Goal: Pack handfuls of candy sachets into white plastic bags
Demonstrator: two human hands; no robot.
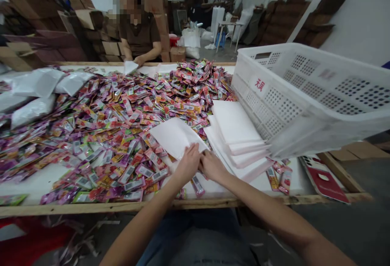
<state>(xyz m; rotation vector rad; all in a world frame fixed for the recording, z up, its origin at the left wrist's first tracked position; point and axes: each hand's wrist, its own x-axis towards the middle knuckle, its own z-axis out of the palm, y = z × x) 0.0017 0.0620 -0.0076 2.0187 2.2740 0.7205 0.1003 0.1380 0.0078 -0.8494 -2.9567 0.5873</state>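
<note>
A white plastic bag [176, 135] lies over the packets in front of me, and both hands are at its near right end. My left hand [188, 161] presses its closed fingers on the bag's edge. Beside it, touching, my right hand [212, 165] is curled with its fingertips pinching the same edge. Small colourful packets [134, 131] are heaped across the table to the left and ahead. To the right of my hands, stacks of flat white bags [236, 125] lie overlapping.
A large white perforated crate [274, 99] stands at the right. Filled white bags [38, 85] lie at the far left. Across the table, a person [138, 34] handles a white bag [130, 67]. A wooden rim [91, 208] edges the table; a red card [326, 180] lies near the right corner.
</note>
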